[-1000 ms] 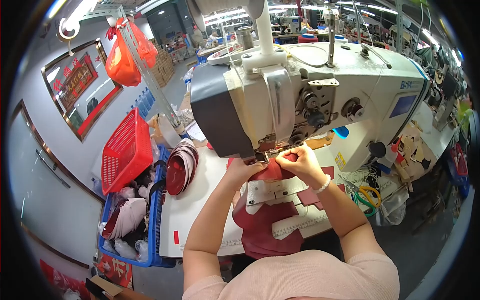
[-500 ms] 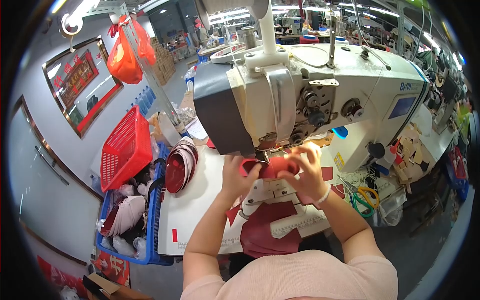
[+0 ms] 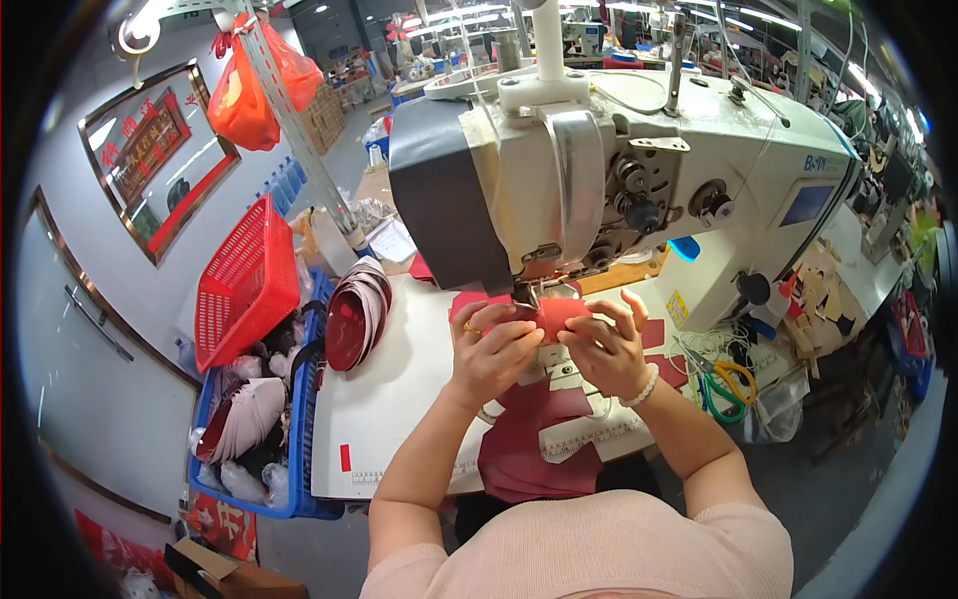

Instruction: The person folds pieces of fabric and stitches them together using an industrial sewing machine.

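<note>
Under the presser foot of the sewing machine (image 3: 449,190) lies a curved red leather-like piece (image 3: 562,317). Its left edge is pinched by the fingers of my left hand (image 3: 491,347), which wears a ring. My right hand (image 3: 607,347), with a beaded bracelet at the wrist, grips the right end between thumb and fingers, its other fingers raised. The needle area is partly hidden behind the machine head. Flat dark red pieces (image 3: 534,449) lie at the table's front edge, below my hands. To the left stands a nested stack of curved red pieces (image 3: 351,319).
A blue crate (image 3: 302,439) with pale stacked pieces and plastic bags stands left of the white table (image 3: 399,409), a red basket (image 3: 244,290) tilted above it. Scissors (image 3: 736,384) and tangled thread lie right. A ruler strip runs along the front edge.
My left hand's fingers have come over the front of the red piece, which now lies flatter and shows more behind the needle. The right hand has shifted slightly down. The view has moved a little.
</note>
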{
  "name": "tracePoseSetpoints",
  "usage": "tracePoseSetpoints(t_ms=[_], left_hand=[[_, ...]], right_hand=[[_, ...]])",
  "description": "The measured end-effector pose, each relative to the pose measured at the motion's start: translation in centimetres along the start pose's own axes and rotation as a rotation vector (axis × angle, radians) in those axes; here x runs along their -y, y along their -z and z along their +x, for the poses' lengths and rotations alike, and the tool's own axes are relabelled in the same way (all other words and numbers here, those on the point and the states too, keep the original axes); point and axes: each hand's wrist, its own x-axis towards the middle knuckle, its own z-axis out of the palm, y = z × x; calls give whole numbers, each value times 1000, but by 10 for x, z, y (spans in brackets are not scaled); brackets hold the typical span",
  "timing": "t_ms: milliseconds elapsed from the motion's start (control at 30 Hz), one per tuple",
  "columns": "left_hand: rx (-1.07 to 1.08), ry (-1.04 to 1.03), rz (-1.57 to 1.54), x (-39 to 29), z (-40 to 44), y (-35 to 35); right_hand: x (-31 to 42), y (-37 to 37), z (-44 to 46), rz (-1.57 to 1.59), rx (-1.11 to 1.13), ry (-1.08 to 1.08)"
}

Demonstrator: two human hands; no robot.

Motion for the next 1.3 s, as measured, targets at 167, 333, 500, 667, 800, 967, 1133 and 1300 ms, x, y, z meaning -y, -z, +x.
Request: tracePoseSetpoints(t_ms=[167,333,500,667,800,967,1133,1300], left_hand=[[-10,2,49,10,3,-5],[-13,37,67,28,-2,-19],[-45,13,33,29,-11,-21],[441,-154,145,1,-53,3],[647,-208,275,1,-61,18],[639,58,15,12,-48,24],[357,537,-390,-1,-7,20],[354,796,-655,6,-2,25]], right_hand=[[-1,2,18,5,77,-54],[-8,1,40,66,187,-115],[-23,-6,39,156,283,-104],[-58,18,30,301,421,232],[-76,14,29,209,455,444],[-86,1,35,141,647,50],[-124,-87,6,20,855,-366],[-92,22,59,738,698,-397]])
